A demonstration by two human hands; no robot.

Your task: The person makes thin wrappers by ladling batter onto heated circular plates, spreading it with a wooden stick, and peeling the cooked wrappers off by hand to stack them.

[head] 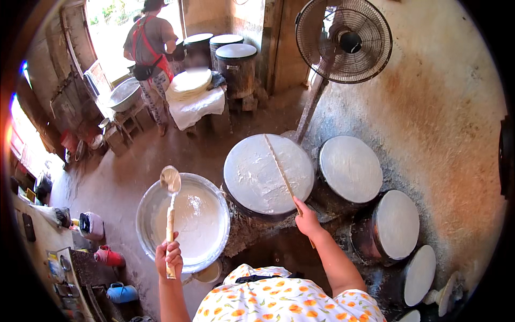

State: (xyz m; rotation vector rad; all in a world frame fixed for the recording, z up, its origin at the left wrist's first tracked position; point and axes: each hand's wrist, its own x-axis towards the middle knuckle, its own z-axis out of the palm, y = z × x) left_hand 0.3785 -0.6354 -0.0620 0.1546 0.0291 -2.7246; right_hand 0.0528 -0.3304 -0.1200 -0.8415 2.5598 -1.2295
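Note:
My left hand is closed around the pale handle of a ladle. The ladle's metal bowl, smeared with batter, is over the far side of a wide metal basin. White batter lies inside the basin. My right hand grips a long thin wooden stick. The stick reaches across a round, flat griddle-like top, whose pale surface carries patchy white residue. I cannot tell whether the stick touches that surface.
Several drums with pale round tops, one here, curve along the right wall. A stand fan is at the back. A person in a red apron stands near stacked white sheets. Red and blue jugs sit at left.

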